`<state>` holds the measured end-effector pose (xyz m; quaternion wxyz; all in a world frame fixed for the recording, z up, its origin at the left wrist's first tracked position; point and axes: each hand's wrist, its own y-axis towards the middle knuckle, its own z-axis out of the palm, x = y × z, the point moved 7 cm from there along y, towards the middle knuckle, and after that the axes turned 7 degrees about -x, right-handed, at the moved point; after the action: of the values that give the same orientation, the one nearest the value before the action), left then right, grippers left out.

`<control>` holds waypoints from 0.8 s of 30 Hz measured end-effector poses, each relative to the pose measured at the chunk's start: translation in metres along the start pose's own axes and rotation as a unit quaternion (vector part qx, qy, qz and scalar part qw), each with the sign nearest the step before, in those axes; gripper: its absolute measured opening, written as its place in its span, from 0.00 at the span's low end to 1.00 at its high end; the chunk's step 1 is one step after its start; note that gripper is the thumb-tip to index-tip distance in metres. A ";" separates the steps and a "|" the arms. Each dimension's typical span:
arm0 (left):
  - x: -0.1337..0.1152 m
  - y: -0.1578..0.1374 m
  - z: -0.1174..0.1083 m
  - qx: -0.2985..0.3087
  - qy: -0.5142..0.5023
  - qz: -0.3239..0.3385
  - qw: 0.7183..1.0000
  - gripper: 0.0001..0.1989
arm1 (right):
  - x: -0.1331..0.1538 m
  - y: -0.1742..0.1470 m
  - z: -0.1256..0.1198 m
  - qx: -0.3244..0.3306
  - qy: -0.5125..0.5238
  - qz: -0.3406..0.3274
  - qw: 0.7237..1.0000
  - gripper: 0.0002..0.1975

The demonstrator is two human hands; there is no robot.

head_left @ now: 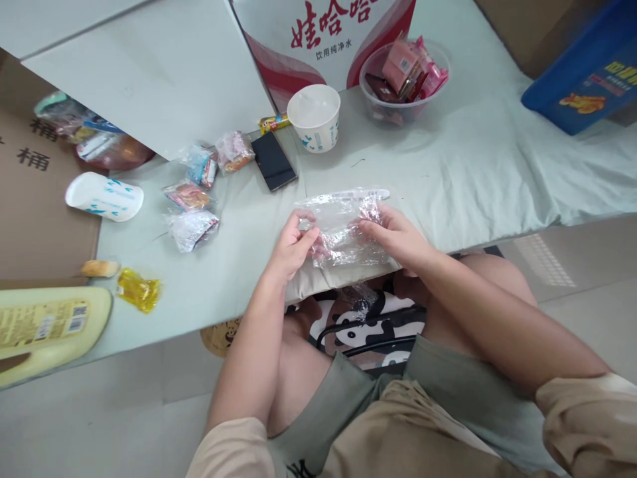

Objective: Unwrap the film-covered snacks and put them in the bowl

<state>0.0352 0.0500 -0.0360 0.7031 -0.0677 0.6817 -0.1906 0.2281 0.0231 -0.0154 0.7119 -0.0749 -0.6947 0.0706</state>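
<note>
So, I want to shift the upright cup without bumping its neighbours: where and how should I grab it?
Probably around the wall of the cup, below the rim, from the near right. It stands mouth-up with a round, tapering wall; the phone lies to its front left and the box stands behind.

Film (343, 247): clear plastic, glossy, crinkled. Cloth (468, 159): matt, rumpled at right. 2 cups (321, 136), far and left: smooth paper. Phone (275, 161): smooth, glossy. Far bowl (432, 107): clear, smooth plastic. Left carton (44, 219): matt cardboard. Near-left wrapper (139, 290): shiny yellow plastic.
</note>
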 end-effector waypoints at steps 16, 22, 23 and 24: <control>-0.015 -0.002 -0.016 0.011 -0.058 0.030 0.998 0.13 | 0.004 0.003 0.001 0.070 0.104 -0.001 0.992 0.25; -0.010 0.003 -0.010 -0.009 0.057 0.072 0.996 0.16 | -0.004 0.003 -0.007 0.011 -0.036 0.004 0.999 0.28; -0.011 0.004 -0.009 -0.016 0.047 0.082 0.995 0.19 | -0.006 0.004 -0.008 0.001 -0.025 0.015 1.000 0.33; -0.012 0.005 -0.010 -0.022 0.033 0.092 0.995 0.21 | -0.008 0.005 -0.010 -0.009 -0.008 0.023 1.000 0.35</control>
<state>0.0263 0.0604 -0.0272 0.6930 -0.0139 0.7120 -0.1120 0.2376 0.0265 -0.0248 0.7038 -0.0969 -0.6990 0.0815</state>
